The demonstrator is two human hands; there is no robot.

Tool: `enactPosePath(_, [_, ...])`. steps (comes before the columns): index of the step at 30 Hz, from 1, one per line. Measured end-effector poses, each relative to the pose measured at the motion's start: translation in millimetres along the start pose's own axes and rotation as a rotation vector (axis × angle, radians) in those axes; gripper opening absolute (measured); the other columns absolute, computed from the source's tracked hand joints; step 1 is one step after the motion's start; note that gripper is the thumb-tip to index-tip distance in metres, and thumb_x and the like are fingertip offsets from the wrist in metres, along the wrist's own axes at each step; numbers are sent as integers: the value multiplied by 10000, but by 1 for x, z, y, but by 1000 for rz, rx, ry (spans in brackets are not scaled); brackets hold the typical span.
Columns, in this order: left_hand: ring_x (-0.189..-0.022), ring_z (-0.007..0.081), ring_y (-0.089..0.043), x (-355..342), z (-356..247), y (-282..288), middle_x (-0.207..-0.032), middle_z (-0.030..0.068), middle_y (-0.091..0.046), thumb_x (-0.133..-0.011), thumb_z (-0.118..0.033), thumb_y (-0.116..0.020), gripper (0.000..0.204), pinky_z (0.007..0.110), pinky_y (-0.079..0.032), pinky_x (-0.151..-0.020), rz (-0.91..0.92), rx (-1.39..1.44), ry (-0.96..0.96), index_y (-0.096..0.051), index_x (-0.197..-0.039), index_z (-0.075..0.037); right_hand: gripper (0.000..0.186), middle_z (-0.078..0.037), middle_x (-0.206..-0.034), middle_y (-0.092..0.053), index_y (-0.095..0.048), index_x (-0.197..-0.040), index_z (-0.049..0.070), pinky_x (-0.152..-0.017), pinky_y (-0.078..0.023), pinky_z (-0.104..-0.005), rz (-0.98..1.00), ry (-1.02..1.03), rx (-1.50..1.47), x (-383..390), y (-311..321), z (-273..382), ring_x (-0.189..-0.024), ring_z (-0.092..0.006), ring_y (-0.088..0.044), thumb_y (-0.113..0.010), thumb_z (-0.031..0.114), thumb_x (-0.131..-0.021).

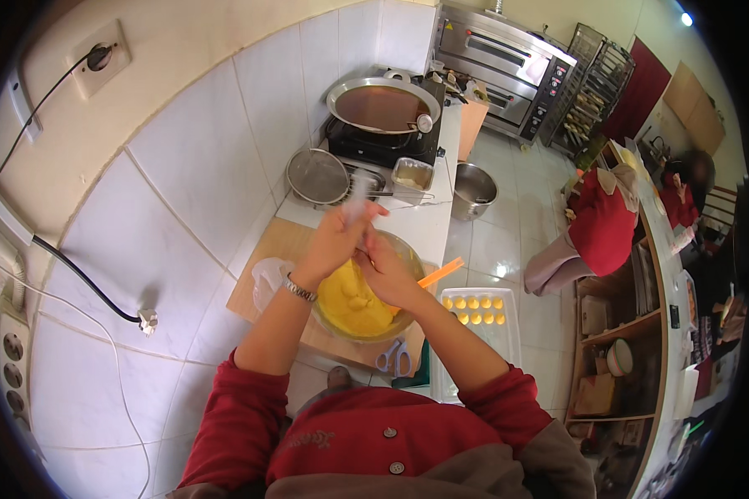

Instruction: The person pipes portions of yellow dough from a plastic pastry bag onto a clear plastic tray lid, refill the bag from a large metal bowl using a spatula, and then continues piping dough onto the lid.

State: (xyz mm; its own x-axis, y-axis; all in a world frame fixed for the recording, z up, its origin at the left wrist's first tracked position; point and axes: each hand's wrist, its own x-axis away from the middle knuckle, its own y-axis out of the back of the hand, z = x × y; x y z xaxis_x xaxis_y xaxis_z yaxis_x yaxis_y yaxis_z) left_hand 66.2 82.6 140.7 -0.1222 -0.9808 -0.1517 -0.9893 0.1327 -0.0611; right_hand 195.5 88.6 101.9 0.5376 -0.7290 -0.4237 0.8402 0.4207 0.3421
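Note:
My left hand (337, 239) is raised over a glass bowl (408, 249) of yellow dough (349, 303) and grips a blurred translucent bag (358, 198) that stands up from its fingers. My right hand (387, 270) is just beside it above the bowl, with its fingers closed on the bag's lower part where the two hands meet. An orange spatula (443, 272) lies under my right wrist, its handle sticking out over the bowl's right rim. The bowl stands on a wooden board (279, 241). A metal watch is on my left wrist.
A white tray (508, 333) of yellow balls and scissors (395, 358) lie right of and below the bowl. Behind are a sieve (318, 176), a metal tin (412, 175) and a large pan (383, 106) on a stove. A steel pot (474, 190) sits on the floor. A person in red (603, 224) bends at a counter.

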Motion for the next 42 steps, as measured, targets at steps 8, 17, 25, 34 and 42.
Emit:
enactPosePath(8, [-394,59,-253,-29,3,19,-501,-45,-287,-872,-403,-527,378,208,-245,-391,-89,540,322,-466,-706,-70,203,-138,-891,-541,-519,-952,19,-779,-382,-319,105,-188,-162,-3,-14,-23,-854,-268,-508,-411,187,-912])
enactPosePath(17, [-351,75,-185,-61,24,19,-473,-53,-229,-867,-454,-507,455,243,-136,-343,-467,568,201,-344,-604,-121,268,-160,-681,-550,-497,-900,-19,-596,-413,-350,-21,-167,151,-33,-17,-32,-629,-266,-536,-366,213,-928])
enactPosePath(25, [-333,87,-210,-88,41,23,-486,-39,-241,-879,-453,-481,456,249,-148,-318,-552,533,251,-338,-622,-104,273,-163,-645,-563,-471,-789,-21,-554,-408,-395,-79,-206,299,-31,-23,-41,-593,-311,-548,-358,192,-917])
enactPosePath(34, [-325,98,-277,-101,76,28,-499,-23,-292,-889,-459,-453,452,258,-206,-294,-649,513,222,-385,-674,-67,301,-144,-620,-583,-492,-747,-8,-601,-421,-439,-83,-227,309,-8,-32,-48,-583,-328,-562,-346,199,-910])
enactPosePath(42, [-325,102,-283,-108,89,37,-500,-22,-301,-886,-448,-466,429,254,-200,-306,-765,472,214,-410,-680,-77,319,-151,-716,-598,-496,-792,-11,-653,-442,-371,36,-265,229,4,-29,-39,-678,-293,-575,-315,207,-938])
